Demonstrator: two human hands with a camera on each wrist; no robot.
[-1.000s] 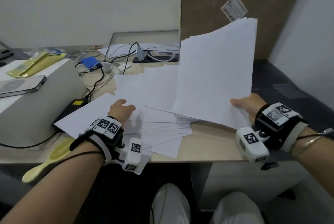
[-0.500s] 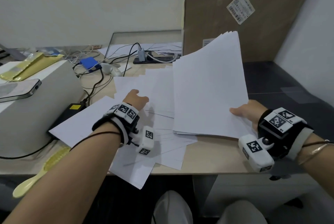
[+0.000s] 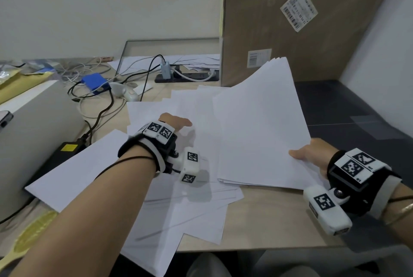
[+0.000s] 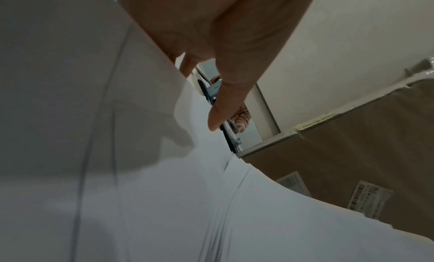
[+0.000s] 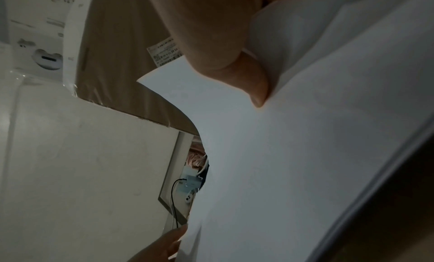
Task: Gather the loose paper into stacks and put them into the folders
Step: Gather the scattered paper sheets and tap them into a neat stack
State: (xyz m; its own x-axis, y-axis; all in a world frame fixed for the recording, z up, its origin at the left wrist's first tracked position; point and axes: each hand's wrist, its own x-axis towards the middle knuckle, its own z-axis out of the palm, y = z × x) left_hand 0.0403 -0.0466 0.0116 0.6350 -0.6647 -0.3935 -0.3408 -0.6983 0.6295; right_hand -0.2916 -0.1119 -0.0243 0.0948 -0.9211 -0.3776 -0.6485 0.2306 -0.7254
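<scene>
A stack of white paper (image 3: 259, 129) is tilted up over the right of the desk; my right hand (image 3: 309, 156) grips its near right corner, thumb on top (image 5: 256, 91). Loose white sheets (image 3: 169, 207) lie fanned across the desk's middle, some hanging over the front edge. My left hand (image 3: 175, 121) rests flat on these loose sheets, fingers straight, left of the stack; its thumb (image 4: 218, 117) hovers above the paper. No folder is plainly visible.
A large brown cardboard box (image 3: 290, 30) stands behind the stack. A grey machine (image 3: 29, 138) sits at the left beside a black power brick (image 3: 67, 151). Cables, a blue box (image 3: 93, 81) and a power strip (image 3: 187, 76) crowd the back.
The right hand has lowered the stack from steeply raised toward the desk. The left hand has slid forward and right across the loose sheets.
</scene>
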